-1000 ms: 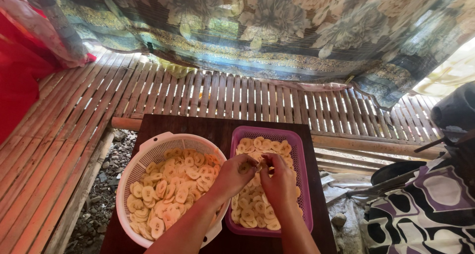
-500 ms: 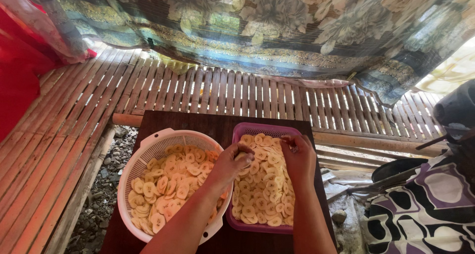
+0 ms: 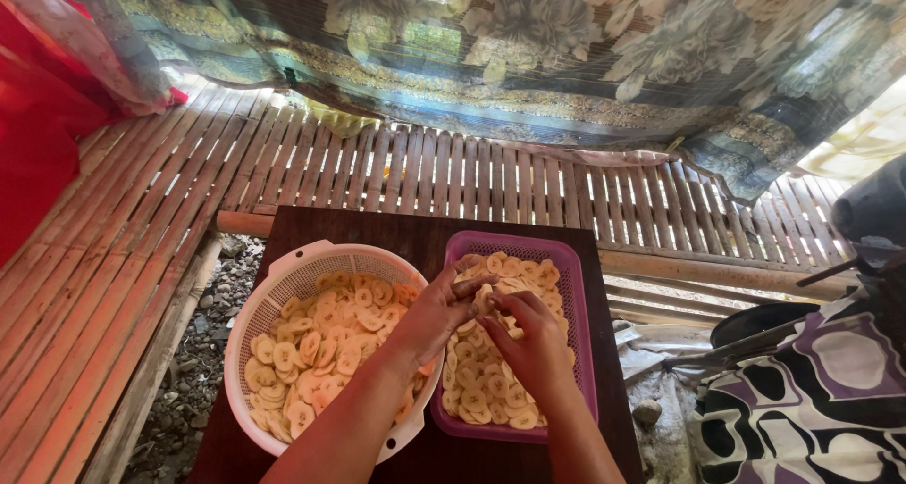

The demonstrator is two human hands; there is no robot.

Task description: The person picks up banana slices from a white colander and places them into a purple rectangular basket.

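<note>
While both hands meet over the purple basket [image 3: 576, 286], the left hand [image 3: 439, 311] and the right hand [image 3: 533, 342] pinch a pale yellow slice [image 3: 484, 297] between their fingertips, the fingers drawn in narrow around it. That slice sits just above the heap of slices in the purple basket [image 3: 491, 390], near the basket's upper left part. The left forearm crosses over the right edge of the white basket [image 3: 274, 295], which stands just beside the purple one, their rims touching or nearly so; I cannot tell which. The white basket is round and holds its own layer of yellow slices [image 3: 316, 352], spread across its bottom. Both baskets rest on a dark wooden table [image 3: 377, 229]. Around the table lies a floor of bamboo slats [image 3: 453, 177], and a gap to the left shows gravel [image 3: 198, 342]. A flowered cloth [image 3: 528, 50] hangs across the back, red fabric [image 3: 38, 116] shows at the far left, and a black, white and purple patterned cloth [image 3: 812, 399] lies at the lower right.
</note>
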